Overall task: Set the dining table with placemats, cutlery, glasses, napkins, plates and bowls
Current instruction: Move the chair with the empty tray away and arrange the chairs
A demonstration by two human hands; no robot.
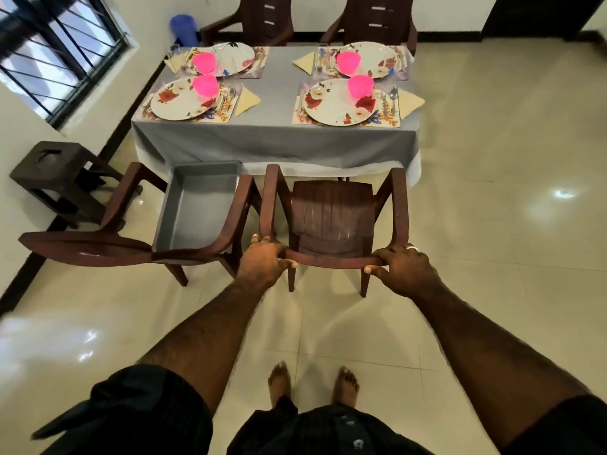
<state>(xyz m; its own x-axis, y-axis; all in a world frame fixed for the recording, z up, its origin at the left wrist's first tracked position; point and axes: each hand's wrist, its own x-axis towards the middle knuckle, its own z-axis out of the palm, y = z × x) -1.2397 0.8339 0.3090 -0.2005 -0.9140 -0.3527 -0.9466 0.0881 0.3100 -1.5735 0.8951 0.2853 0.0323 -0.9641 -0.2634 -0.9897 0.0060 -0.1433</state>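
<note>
Tiled floor [492, 224], unlabelled brown chair [331, 218]

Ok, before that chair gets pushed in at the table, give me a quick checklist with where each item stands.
1. Both hands grip the chair back: left hand, right hand: ok.
2. Floor between chair and table free: ok.
3. Near right setting complete: plate, pink bowl, cutlery, napkin on a placemat: ok; its glass: cannot tell.
4. Other three settings have plates and bowls: ok.
5. Grey bin off the left chair: not ok, it sits on the seat.
</note>
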